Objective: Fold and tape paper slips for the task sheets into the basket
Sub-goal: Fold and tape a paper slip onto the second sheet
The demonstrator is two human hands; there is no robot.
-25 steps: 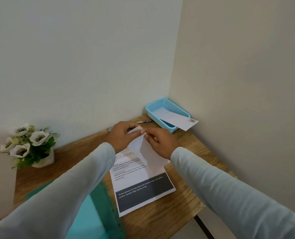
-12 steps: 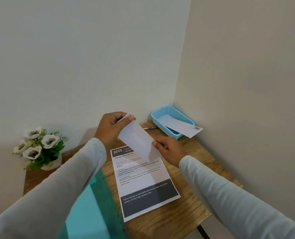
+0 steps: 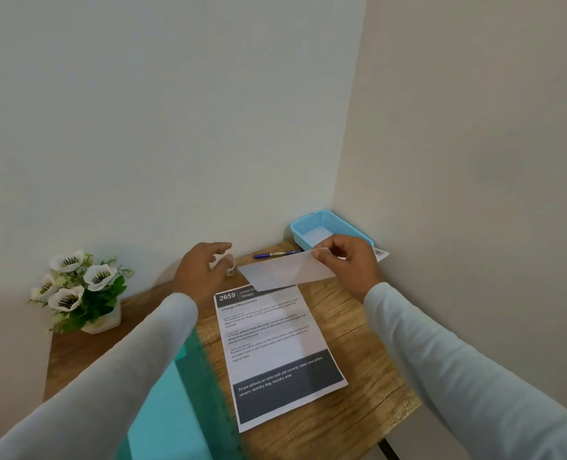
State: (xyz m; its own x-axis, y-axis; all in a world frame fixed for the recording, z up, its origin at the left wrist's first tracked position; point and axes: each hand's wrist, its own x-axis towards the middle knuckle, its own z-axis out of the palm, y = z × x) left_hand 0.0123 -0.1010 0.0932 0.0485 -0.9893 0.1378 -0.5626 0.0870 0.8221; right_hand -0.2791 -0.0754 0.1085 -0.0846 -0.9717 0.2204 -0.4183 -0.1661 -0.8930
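Your right hand (image 3: 345, 260) pinches the plain white folded slip (image 3: 285, 272) by its end; your left hand (image 3: 202, 270) curls loosely, grip unclear.

Plain pale walls (image 3: 176, 111) meeting in corner, wooden table (image 3: 358, 333)

A wooden table (image 3: 358, 376) with visible grain and a matt finish carries a smooth paper sheet (image 3: 275, 340), white with dark, flat-printed ink blocks. Above it, a plain white paper slip (image 3: 285, 270) looks matt. At the far right, a light-blue plastic basket (image 3: 312, 224) has fine mesh walls and a slight sheen; the pen (image 3: 275, 254) left of it shows glossy purple plastic. Near left, a teal mat (image 3: 162, 419) looks like smooth plastic, its darker edge translucent. Pale grey cloth sleeves (image 3: 109, 376) appear soft and matt. Far left, white flowers (image 3: 76, 280) stand in a matt white pot (image 3: 104, 322). The walls (image 3: 176, 127) are matt-painted.
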